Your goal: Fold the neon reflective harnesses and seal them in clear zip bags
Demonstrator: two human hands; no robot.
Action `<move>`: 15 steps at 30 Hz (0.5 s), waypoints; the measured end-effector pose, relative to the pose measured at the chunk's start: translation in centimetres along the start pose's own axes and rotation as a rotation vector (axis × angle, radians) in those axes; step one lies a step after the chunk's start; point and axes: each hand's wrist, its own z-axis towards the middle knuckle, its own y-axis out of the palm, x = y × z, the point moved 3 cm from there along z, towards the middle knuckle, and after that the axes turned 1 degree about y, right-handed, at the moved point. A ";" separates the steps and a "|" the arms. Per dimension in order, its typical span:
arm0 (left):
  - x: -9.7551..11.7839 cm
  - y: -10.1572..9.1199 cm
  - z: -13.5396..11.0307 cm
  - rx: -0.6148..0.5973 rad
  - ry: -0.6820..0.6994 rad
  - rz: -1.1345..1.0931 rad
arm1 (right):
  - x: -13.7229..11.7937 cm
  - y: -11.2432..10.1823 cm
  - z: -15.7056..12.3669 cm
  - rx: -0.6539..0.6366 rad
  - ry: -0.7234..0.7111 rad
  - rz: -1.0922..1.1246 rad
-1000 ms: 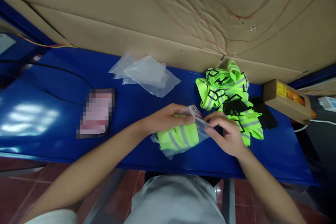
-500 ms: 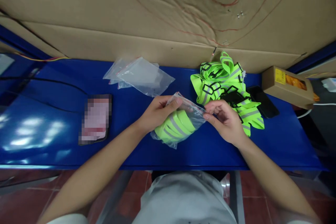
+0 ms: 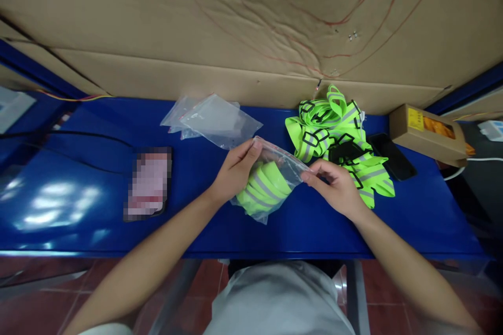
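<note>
Neon-yellow strap (image 3: 264,187) lies folded inside the clear bag (image 3: 288,165), held just over the blue table (image 3: 78,178) in front of me. My left hand (image 3: 234,171) and right hand (image 3: 335,187) each pinch its top edge, fingers closed on the plastic.

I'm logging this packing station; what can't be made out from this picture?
Head view only:
- The flat item left of the hands: pixelated.
- Seal of the bag: partly covered by the left hand and right hand; open or shut unclear.
- The black slab: partly under the strap pile.
- Label on the box: too small to read.
</note>
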 end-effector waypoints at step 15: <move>-0.1 1.2 -0.8 -0.097 -0.018 -0.151 | -0.7 -0.3 -0.2 -0.025 -0.035 0.048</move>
